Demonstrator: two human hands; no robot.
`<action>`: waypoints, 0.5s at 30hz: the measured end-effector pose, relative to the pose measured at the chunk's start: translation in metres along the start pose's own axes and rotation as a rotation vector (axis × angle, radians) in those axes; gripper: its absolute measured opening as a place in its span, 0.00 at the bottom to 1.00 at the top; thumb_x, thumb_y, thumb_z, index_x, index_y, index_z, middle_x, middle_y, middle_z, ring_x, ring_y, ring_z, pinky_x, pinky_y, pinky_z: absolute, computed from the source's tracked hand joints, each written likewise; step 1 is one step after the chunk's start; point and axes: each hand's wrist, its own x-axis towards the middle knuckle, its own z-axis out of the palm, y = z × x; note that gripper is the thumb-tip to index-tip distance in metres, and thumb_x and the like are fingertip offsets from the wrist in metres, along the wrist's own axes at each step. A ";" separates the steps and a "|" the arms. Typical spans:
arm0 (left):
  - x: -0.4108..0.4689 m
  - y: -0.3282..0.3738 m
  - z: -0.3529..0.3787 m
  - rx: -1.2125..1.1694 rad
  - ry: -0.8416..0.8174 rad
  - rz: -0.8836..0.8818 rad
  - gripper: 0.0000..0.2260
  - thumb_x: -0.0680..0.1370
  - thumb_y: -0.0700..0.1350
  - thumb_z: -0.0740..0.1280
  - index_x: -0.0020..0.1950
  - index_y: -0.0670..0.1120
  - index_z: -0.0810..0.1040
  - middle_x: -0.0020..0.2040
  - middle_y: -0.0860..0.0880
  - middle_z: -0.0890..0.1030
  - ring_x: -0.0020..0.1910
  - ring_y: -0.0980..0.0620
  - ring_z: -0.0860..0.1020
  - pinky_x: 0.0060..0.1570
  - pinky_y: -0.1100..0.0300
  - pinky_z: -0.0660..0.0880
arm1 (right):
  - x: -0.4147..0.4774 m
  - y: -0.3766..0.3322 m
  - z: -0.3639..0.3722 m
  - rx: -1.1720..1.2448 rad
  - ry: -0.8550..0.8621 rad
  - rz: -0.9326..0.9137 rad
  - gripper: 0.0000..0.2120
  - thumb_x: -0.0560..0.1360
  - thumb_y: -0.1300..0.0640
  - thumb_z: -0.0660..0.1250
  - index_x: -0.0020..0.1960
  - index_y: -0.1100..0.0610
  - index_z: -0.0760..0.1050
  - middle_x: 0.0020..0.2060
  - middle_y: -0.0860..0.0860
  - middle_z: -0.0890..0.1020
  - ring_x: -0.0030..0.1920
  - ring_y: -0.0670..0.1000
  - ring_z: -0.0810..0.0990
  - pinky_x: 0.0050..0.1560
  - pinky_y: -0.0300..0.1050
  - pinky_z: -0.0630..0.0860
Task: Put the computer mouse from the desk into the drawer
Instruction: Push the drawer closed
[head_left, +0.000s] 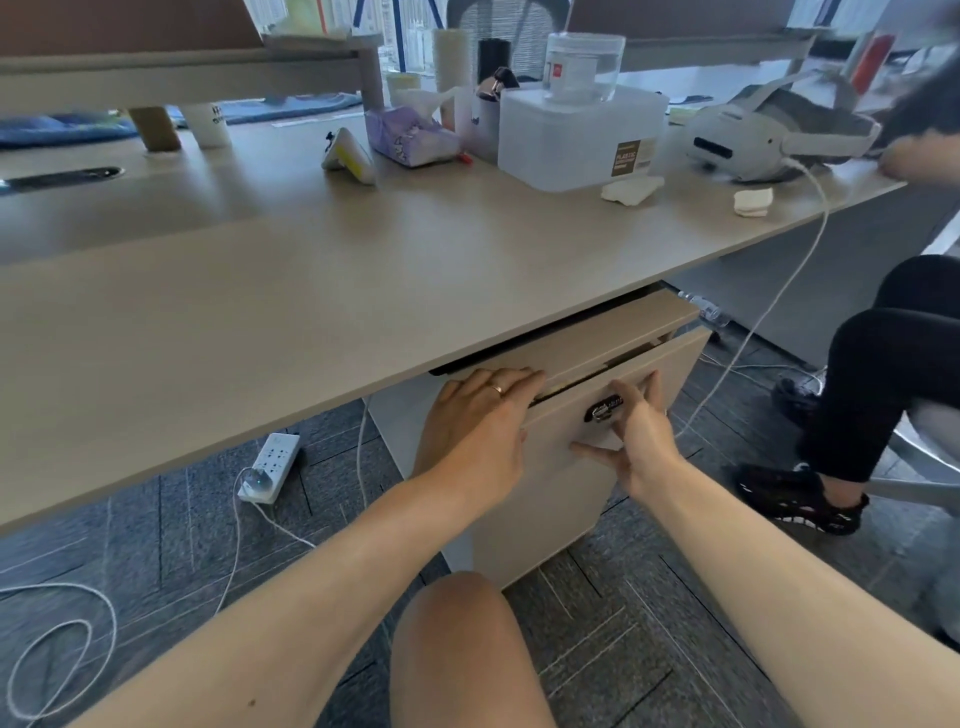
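Observation:
The top drawer (680, 364) of a beige cabinet under the desk (260, 312) stands a narrow gap open, and its inside is hidden. My left hand (483, 421) lies over the top edge of the drawer front, fingers curled into the gap. Beside the metal lock (602, 409), my right hand (636, 431) pinches the same front, fingers on top and thumb below. A small white object with a yellow stripe (347, 156) stands far back on the desk; I cannot tell whether it is the mouse.
On the desk's far side are a tissue pack (408, 136), a clear plastic box (576, 137) and a white headset (769, 136) with a cable hanging down. A power strip (270, 462) and cables lie on the floor. Another person's legs (883, 395) are at right. My knee (457, 644) is below the cabinet.

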 end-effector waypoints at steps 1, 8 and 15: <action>0.000 -0.001 0.003 -0.001 0.022 -0.002 0.30 0.72 0.35 0.71 0.74 0.50 0.72 0.70 0.53 0.76 0.66 0.49 0.72 0.62 0.55 0.65 | 0.003 0.001 0.003 0.002 -0.004 0.000 0.36 0.80 0.55 0.63 0.80 0.38 0.49 0.78 0.44 0.61 0.75 0.57 0.62 0.48 0.64 0.82; 0.000 -0.005 0.012 0.012 0.124 -0.011 0.36 0.60 0.27 0.73 0.66 0.48 0.79 0.65 0.53 0.80 0.59 0.48 0.76 0.55 0.53 0.71 | 0.016 0.004 0.017 -0.018 -0.013 -0.001 0.36 0.81 0.54 0.61 0.80 0.37 0.44 0.79 0.41 0.58 0.76 0.54 0.60 0.50 0.66 0.81; 0.000 -0.007 0.011 -0.003 0.128 0.001 0.35 0.61 0.27 0.72 0.67 0.48 0.79 0.64 0.54 0.81 0.58 0.48 0.76 0.54 0.53 0.71 | 0.024 0.007 0.016 -0.038 -0.033 -0.014 0.34 0.80 0.53 0.60 0.79 0.35 0.49 0.77 0.42 0.62 0.74 0.55 0.64 0.46 0.67 0.81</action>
